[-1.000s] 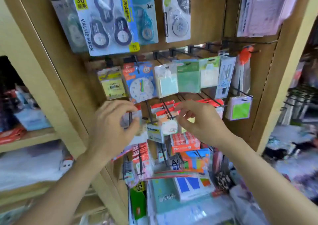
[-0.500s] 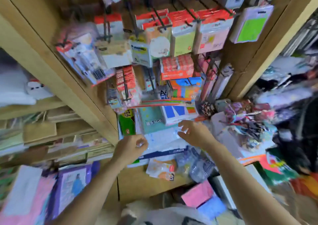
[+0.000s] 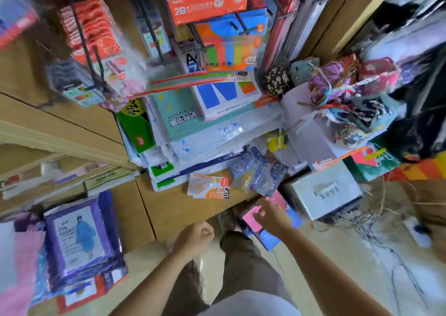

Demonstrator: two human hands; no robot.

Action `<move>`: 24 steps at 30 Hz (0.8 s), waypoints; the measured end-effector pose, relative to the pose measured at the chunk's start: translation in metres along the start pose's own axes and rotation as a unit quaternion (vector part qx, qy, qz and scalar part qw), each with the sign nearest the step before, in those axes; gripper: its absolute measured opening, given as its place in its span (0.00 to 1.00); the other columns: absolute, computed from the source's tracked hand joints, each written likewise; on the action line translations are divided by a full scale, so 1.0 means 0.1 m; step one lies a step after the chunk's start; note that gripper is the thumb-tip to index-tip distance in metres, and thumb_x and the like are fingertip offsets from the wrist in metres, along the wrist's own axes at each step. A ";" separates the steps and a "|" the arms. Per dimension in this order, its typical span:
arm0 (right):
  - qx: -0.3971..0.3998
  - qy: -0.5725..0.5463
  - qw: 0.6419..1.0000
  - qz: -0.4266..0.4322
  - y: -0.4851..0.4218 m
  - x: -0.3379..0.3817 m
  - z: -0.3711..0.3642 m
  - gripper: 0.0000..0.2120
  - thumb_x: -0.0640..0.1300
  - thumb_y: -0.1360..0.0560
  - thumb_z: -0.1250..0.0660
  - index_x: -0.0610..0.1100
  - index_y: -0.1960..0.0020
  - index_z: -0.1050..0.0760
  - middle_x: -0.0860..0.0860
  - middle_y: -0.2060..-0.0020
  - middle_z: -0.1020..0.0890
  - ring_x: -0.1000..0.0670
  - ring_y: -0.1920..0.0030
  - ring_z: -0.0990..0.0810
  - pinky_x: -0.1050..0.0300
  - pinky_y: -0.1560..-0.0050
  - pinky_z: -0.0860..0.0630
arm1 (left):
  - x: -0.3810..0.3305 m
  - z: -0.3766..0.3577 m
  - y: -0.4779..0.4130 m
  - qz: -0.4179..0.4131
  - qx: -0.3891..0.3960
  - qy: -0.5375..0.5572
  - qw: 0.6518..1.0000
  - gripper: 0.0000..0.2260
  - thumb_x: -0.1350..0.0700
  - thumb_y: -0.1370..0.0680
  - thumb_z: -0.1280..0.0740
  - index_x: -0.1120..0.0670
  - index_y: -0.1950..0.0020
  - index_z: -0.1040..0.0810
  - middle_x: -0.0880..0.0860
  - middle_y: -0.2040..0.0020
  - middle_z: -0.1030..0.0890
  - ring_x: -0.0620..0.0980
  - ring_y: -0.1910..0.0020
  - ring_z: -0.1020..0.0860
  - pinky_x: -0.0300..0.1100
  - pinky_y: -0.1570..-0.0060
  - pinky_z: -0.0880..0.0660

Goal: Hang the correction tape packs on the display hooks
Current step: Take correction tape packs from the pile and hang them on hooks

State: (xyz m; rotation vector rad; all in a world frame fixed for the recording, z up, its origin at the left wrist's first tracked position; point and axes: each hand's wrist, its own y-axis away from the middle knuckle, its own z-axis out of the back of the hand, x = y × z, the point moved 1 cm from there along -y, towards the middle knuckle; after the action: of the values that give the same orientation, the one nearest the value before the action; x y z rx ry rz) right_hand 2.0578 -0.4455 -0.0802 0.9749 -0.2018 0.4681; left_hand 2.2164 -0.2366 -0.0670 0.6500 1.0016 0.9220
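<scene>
Correction tape packs (image 3: 265, 178) lie centre-frame on the wooden ledge (image 3: 169, 205), likely light, slippery cards we'd pinch by the top edge; left hand (image 3: 194, 239) clenched empty, right hand (image 3: 270, 215) relaxed, empty, just below.

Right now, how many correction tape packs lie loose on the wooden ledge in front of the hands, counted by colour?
Orange-and-white pack: 1
Blue packs: 2, overlapping; the blur may hide another
Total: 3
</scene>
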 end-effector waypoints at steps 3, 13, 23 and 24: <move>-0.004 -0.043 0.998 -0.054 -0.22 -0.27 -0.15 0.16 0.47 0.22 0.34 0.44 0.36 0.25 0.45 0.51 0.16 0.41 0.48 0.19 0.50 0.49 0.22 | 0.01 -0.13 -0.27 -0.001 0.008 -0.011 1.000 0.07 0.48 0.22 0.33 0.46 0.48 0.17 0.42 0.48 0.16 0.43 0.47 0.19 0.41 0.46 0.22; -0.142 -0.180 0.963 -0.141 -1.37 -0.91 -0.34 0.20 0.48 0.26 0.29 0.41 0.39 0.27 0.43 0.44 0.20 0.39 0.43 0.22 0.50 0.49 0.27 | -0.26 -0.53 -1.83 -0.110 -0.038 -0.082 0.990 0.16 0.51 0.22 0.31 0.49 0.34 0.23 0.47 0.40 0.18 0.49 0.41 0.20 0.49 0.43 0.22; -0.159 -0.325 0.911 -0.196 -1.90 -1.18 -0.57 0.30 0.63 0.37 0.31 0.62 0.39 0.36 0.55 0.43 0.20 0.44 0.42 0.22 0.40 0.45 0.21 | -0.72 -0.73 -3.08 -0.166 -0.027 -0.261 0.951 0.41 0.43 0.21 0.32 0.47 0.17 0.56 0.56 0.17 0.55 0.63 0.20 0.47 0.56 0.29 0.33; -0.163 -0.326 0.911 -0.194 -1.91 -1.18 -0.56 0.27 0.61 0.37 0.30 0.65 0.41 0.37 0.56 0.44 0.20 0.44 0.43 0.22 0.40 0.46 0.21 | -0.73 -0.73 -3.11 -0.163 -0.022 -0.281 0.946 0.42 0.42 0.21 0.32 0.46 0.17 0.57 0.56 0.17 0.55 0.64 0.20 0.47 0.57 0.28 0.33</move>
State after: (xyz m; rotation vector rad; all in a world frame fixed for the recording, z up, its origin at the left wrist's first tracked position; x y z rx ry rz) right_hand 2.0409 -0.5226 -0.2974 0.7838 -0.6533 -0.2723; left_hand 2.2388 -0.4455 -0.3192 0.6352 0.5482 0.4241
